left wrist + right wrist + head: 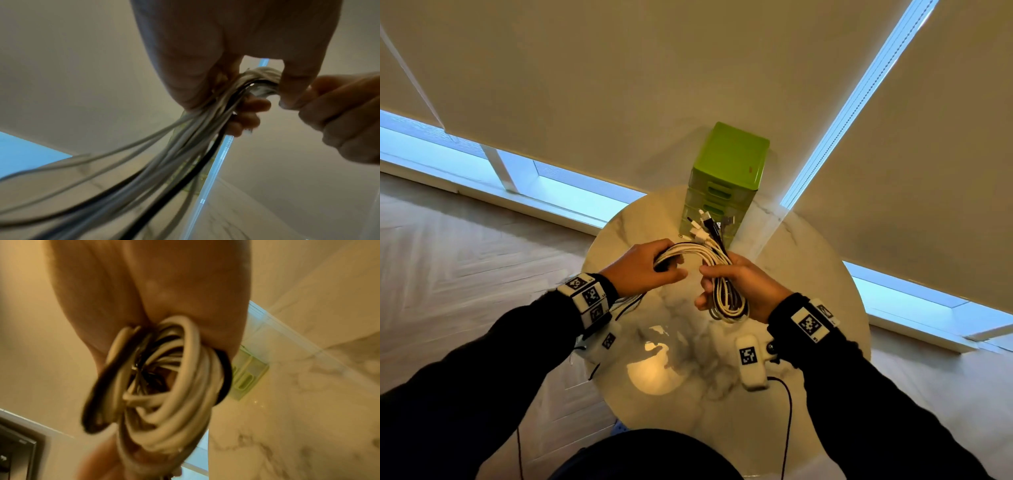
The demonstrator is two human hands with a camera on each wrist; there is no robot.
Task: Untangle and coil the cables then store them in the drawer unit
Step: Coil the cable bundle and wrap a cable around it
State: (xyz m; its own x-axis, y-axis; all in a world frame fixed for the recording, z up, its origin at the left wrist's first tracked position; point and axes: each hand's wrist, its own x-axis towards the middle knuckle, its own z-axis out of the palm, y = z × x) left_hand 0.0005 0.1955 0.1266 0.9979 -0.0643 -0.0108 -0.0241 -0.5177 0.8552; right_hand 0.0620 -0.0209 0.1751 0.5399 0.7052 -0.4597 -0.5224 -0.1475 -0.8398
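Note:
A bundle of white and black cables (pixel 709 260) hangs above the round marble table (pixel 808 274). My left hand (pixel 650 267) grips the run of cables (pixel 205 129) at its left side. My right hand (pixel 739 287) holds the coiled loops (pixel 729 301), seen close up in the right wrist view as a coil (pixel 164 386). Several plug ends (pixel 705 224) stick out past the hands toward the green drawer unit (pixel 726 171), which stands at the table's far edge with its drawers closed. Loose cable tails (pixel 82 178) trail down from my left hand.
Roller blinds cover the windows behind the table. The wooden floor (pixel 465 257) lies to the left. Thin black wires (pixel 787 428) from the wrist cameras hang by my arms.

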